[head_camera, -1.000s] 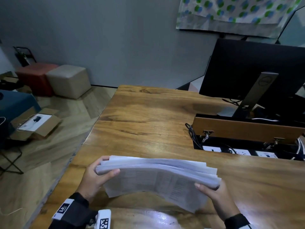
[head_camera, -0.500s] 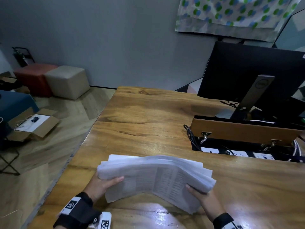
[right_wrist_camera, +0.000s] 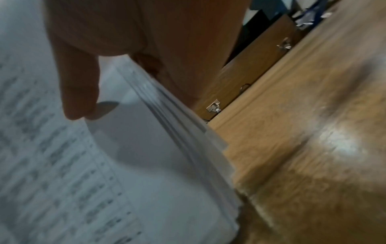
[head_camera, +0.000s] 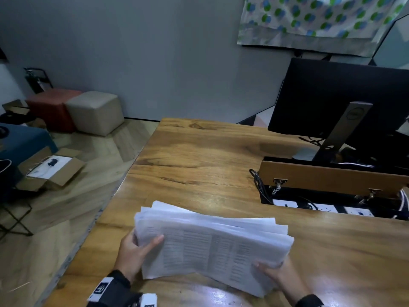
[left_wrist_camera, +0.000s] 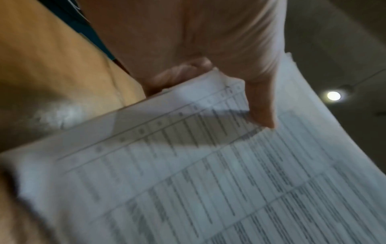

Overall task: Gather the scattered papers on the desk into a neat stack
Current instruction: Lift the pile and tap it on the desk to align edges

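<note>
A thick stack of printed white papers point(head_camera: 212, 247) stands tilted on its long edge on the wooden desk point(head_camera: 199, 165) near the front edge. Its top edges fan out unevenly. My left hand point(head_camera: 135, 253) grips the stack's left end, thumb across the printed front sheet. My right hand point(head_camera: 276, 275) grips the right end, thumb on the front, fingers hidden behind. The left wrist view shows my left hand point(left_wrist_camera: 229, 92) pinching the papers point(left_wrist_camera: 208, 173). In the right wrist view, my right hand point(right_wrist_camera: 100, 92) clasps the papers point(right_wrist_camera: 104, 165) beside the desk point(right_wrist_camera: 313, 132).
A black monitor point(head_camera: 345, 100) on a grey stand sits at the desk's back right. In front of it an open cable hatch with a raised wooden flap point(head_camera: 332, 177) shows sockets and cables. On the floor at left are two cube stools point(head_camera: 95, 111) and a cardboard box point(head_camera: 49, 169).
The stack has tipped more upright and shifted slightly toward me, its sheets fanning at the top. Both hands slid lower with it and keep their grip on the ends.
</note>
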The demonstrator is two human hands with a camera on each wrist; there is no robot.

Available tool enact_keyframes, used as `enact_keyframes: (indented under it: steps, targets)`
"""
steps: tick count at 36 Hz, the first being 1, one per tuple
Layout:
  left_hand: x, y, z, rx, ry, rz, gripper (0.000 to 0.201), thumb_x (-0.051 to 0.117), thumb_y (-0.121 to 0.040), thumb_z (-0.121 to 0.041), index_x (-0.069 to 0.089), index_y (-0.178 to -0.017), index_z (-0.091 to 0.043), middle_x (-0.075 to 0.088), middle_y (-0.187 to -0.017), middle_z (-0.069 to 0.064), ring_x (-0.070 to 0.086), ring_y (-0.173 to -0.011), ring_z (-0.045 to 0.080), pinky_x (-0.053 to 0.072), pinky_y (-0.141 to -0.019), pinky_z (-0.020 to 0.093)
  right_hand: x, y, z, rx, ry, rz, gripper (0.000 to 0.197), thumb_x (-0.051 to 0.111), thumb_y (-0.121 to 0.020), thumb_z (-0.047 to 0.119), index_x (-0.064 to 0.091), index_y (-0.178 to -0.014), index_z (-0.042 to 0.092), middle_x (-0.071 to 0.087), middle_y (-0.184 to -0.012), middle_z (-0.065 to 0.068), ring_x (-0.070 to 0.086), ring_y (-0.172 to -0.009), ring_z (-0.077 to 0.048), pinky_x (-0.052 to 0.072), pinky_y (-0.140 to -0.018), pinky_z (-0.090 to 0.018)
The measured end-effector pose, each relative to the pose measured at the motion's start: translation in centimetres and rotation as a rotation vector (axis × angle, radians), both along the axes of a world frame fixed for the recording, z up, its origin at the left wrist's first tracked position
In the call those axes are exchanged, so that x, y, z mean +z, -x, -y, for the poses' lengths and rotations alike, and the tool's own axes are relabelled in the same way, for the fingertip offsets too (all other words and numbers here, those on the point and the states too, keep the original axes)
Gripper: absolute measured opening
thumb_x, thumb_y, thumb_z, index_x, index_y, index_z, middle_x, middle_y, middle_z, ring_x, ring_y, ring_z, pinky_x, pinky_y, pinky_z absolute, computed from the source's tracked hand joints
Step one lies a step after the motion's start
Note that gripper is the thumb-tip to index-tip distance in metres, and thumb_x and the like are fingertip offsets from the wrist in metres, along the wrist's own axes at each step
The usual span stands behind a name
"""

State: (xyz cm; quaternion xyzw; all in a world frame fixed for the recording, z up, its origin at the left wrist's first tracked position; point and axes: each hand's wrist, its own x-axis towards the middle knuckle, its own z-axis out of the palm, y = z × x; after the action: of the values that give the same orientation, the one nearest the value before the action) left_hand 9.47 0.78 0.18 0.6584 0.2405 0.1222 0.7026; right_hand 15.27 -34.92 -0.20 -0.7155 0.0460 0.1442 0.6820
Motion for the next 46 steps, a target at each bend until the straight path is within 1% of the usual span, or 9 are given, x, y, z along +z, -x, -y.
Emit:
enact_keyframes:
  steps: [8,12,16,20,23,31,35,40,46]
  targets:
    - [-3.1,0.5,2.9,0.231,-0.103,-0.408,0.128,0.094,-0.043,-0.042,0.027,-0.147,-0.007,0.05,-0.138,0.022,0.053,-0.124,0.032,0.043,-0.104,0.044,2.2,0.6,-2.0,-0.107,-0.038,0.037,0.032,0.079,-0.075,-0.007,0.074,-0.095,0.018,0.081,-0.092,0.0,0.075,-0.086,-0.015,0.06,-0.076,-0.034]
    - [-2.5,1.4,7.5,0.123,0.433,-0.293,0.105,0.095,-0.057,-0.032,0.04,-0.143,-0.008,0.061,-0.131,0.01,0.056,-0.12,0.027,0.038,-0.11,0.047,1.2,1.2,-2.9,-0.186,-0.286,-0.108,0.075,0.098,-0.048,0.032,0.071,-0.112,0.002,0.075,-0.111,-0.022,0.069,-0.106,-0.036,0.049,-0.1,-0.058]
    - [-0.7,-0.2,9.0,0.02,0.765,-0.01,0.101,0.096,-0.048,-0.037,0.055,-0.134,-0.005,0.066,-0.129,0.019,0.061,-0.121,0.037,0.047,-0.104,0.054,0.8,3.9,-3.6,-0.166,-0.547,-0.335,0.061,0.074,-0.078,0.002,0.055,-0.136,0.0,0.064,-0.13,-0.028,0.059,-0.124,-0.043,0.032,-0.115,-0.059]
    - [2.8,-1.4,7.5,-0.08,0.648,0.098,0.039,0.061,-0.086,-0.008,0.061,-0.125,-0.004,0.068,-0.125,0.017,0.069,-0.108,0.029,0.062,-0.078,0.038,2.1,4.3,-3.2,-0.073,-0.313,-0.237,0.044,0.065,-0.076,0.01,0.069,-0.12,0.01,0.072,-0.116,-0.02,0.068,-0.105,-0.037,0.041,-0.108,-0.055]
    - [4.9,-1.6,5.4,-0.215,0.539,0.139,0.041,0.057,-0.087,-0.001,0.059,-0.129,-0.005,0.068,-0.126,0.016,0.067,-0.113,0.031,0.057,-0.09,0.046,3.4,2.0,-0.7,-0.006,-0.228,-0.366,0.03,0.054,-0.066,0.014,0.076,-0.078,-0.002,0.074,-0.079,-0.025,0.067,-0.076,-0.035,0.052,-0.087,-0.046]
    - [7.5,-2.4,4.1,-0.469,0.141,0.081,0.024,0.079,-0.073,-0.005,0.076,-0.097,-0.007,0.076,-0.105,0.018,0.074,-0.095,0.03,0.061,-0.075,0.032,6.8,-0.6,-0.4,0.335,-0.341,-0.124,0.071,0.097,-0.042,0.02,0.076,-0.105,-0.002,0.075,-0.108,-0.024,0.075,-0.09,-0.033,0.062,-0.073,-0.038]
    - [7.3,-2.6,4.8,-0.457,0.028,0.062,0.066,0.095,-0.045,-0.046,0.077,-0.096,-0.008,0.077,-0.102,0.015,0.073,-0.099,0.033,0.06,-0.083,0.042,8.6,-0.9,-3.2,0.124,-0.227,0.083,0.04,0.081,-0.071,-0.002,0.069,-0.109,0.005,0.076,-0.109,-0.018,0.072,-0.103,-0.036,0.061,-0.084,-0.039]
    - [9.8,-2.5,5.3,-0.346,-0.059,0.215,0.038,0.089,-0.06,-0.025,0.076,-0.096,-0.019,0.079,-0.1,0.002,0.074,-0.097,0.017,0.06,-0.083,0.029,10.2,-0.5,-4.4,0.05,-0.191,0.227,0.036,0.067,-0.08,-0.014,0.068,-0.109,0.006,0.079,-0.104,-0.007,0.074,-0.099,-0.023,0.06,-0.076,-0.024]
    - [10.0,-3.0,4.7,-0.259,-0.055,0.339,0.09,0.094,-0.045,-0.05,0.064,-0.116,-0.004,0.076,-0.107,0.01,0.073,-0.099,0.021,0.059,-0.079,0.026,10.2,0.1,-4.9,0.032,-0.163,0.301,0.04,0.075,-0.072,-0.008,0.068,-0.109,0.006,0.08,-0.097,0.003,0.074,-0.094,-0.014,0.057,-0.071,-0.018]
